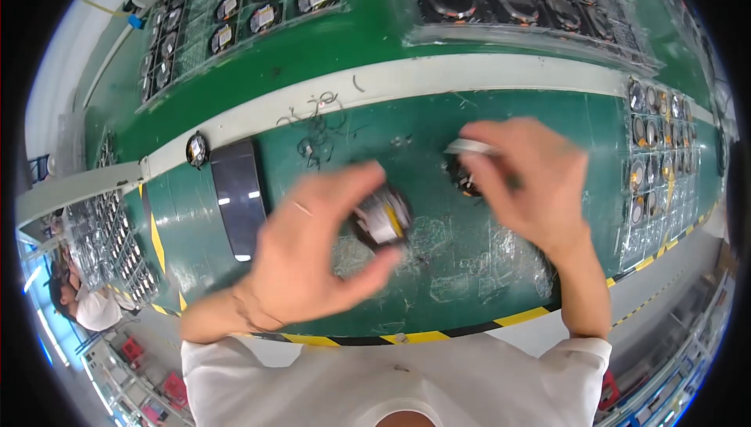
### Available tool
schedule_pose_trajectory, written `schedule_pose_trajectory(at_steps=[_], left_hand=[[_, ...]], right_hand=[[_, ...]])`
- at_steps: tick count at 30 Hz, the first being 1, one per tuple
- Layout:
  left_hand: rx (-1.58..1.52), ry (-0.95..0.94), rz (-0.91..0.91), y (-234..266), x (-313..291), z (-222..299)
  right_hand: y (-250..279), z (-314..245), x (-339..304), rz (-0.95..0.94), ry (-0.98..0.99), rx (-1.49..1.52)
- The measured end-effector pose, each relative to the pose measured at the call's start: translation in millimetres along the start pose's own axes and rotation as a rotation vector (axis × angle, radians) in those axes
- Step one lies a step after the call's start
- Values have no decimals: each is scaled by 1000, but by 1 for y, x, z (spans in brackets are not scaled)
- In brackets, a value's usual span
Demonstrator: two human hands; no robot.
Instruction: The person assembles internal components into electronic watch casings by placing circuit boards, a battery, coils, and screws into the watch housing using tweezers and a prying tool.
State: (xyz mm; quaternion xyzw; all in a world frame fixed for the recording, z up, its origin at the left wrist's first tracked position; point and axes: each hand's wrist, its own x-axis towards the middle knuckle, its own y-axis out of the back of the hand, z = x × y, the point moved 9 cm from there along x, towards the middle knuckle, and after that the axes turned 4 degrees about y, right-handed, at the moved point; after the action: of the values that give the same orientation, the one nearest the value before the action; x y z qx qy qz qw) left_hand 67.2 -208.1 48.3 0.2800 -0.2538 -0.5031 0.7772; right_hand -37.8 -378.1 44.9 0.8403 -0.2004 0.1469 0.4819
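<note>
My left hand (309,243) curves its thumb and fingers around the edges of a round black electronic part (383,218) with a silver battery and a strip of yellow tape on its face. To the right, my right hand (536,180) pinches a thin pale, silvery piece (471,147) between thumb and forefinger. Just below that piece is a second dark round part (463,176), partly hidden by the fingers. Both hands are somewhat smeared by motion.
A black phone (238,200) lies left, beside another round part (197,149). Black scraps (317,126) litter the green mat. Trays of round parts (516,32) stand beyond the white ledge (438,71); another tray (661,161) is at right. A person (94,306) sits far left.
</note>
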Motion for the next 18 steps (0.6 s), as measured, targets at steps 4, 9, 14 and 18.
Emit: schedule_pose_trajectory(at_steps=[4,9,14,18], left_hand=[[60,-219,-109,-45,-22,4],[-52,-107,-140,-48,-18,-15],[-119,-49,-159,-47,-20,-28],[-77,-134,-112,-47,-20,-22]], right_hand=[[15,4,-11,66,-268,350],[-29,-17,-22,-205,-93,284],[-26,-29,-8,-346,122,31],[-20,-23,-13,-335,134,10]])
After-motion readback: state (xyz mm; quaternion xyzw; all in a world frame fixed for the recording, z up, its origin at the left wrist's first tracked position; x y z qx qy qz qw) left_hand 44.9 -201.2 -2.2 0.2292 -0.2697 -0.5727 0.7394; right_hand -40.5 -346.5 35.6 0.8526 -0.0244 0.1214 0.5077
